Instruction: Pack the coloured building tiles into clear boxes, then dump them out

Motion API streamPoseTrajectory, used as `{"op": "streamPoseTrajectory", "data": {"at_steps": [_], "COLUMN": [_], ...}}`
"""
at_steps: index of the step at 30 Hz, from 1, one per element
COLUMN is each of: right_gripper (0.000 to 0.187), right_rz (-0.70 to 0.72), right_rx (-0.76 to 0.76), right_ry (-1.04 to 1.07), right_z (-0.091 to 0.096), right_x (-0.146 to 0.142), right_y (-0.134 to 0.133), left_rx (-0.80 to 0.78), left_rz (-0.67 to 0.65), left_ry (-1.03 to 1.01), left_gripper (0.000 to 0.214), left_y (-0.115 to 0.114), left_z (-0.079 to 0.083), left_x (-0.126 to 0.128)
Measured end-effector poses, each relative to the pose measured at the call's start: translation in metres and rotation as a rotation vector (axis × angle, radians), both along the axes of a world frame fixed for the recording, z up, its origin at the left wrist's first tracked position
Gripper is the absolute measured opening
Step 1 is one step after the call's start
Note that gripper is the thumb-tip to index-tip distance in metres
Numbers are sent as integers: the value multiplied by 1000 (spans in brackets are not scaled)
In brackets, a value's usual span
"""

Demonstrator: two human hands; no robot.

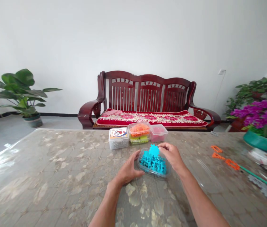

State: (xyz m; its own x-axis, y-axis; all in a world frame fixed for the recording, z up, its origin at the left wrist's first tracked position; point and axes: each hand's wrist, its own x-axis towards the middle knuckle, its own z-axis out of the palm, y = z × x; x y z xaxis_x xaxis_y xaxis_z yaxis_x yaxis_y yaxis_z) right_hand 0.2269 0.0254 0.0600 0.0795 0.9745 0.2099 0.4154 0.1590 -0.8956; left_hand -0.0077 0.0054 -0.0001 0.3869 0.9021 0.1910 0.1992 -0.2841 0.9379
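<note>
A clear plastic tub (157,174) full of blue toothed plastic pieces (152,163) sits on the table in front of me. Curled around the tub's left side, my left hand (130,168) grips its wall, thumb at the near edge. My right hand (170,153) pinches a blue gear-shaped piece (154,150) between thumb and fingers, just above the heap in the tub. Whether that piece still touches the others below it I cannot tell. To the right of the tub lies a clear plastic lid (203,173).
Behind the tub stand a white box with a printed label (118,138), stacked tubs of orange and green pieces (139,133) and a pink tub (158,133). Orange pieces (232,164), a green stick (258,178), grey toothed pieces (264,189) and a flower pot (263,141) are at right.
</note>
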Motion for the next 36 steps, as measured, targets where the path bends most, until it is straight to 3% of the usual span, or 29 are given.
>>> {"op": "streamPoseTrajectory", "data": {"at_steps": [4,8,16,27,32,36], "right_gripper": [21,22,27,29,26,23], "right_rz": [-28,-126,-25,148,46,56], "right_rx": [-113,5,106,95,136,68], "right_ry": [-259,-545,-802,-742,-646,-732], "right_z": [-6,-6,-1,0,-1,6], "right_x": [12,10,-12,-11,2,20], "right_y": [4,-8,-17,-15,-14,-18], "left_rx": [10,43,109,175,189,211], "left_rz": [-1,5,39,49,41,56], "left_ry": [5,22,87,110,118,134], "left_gripper": [94,93,77,60,61,61], "left_y": [2,2,-1,-2,-1,-1], "left_z": [-3,-4,3,9,8,8], "left_x": [0,-1,0,1,0,0]}}
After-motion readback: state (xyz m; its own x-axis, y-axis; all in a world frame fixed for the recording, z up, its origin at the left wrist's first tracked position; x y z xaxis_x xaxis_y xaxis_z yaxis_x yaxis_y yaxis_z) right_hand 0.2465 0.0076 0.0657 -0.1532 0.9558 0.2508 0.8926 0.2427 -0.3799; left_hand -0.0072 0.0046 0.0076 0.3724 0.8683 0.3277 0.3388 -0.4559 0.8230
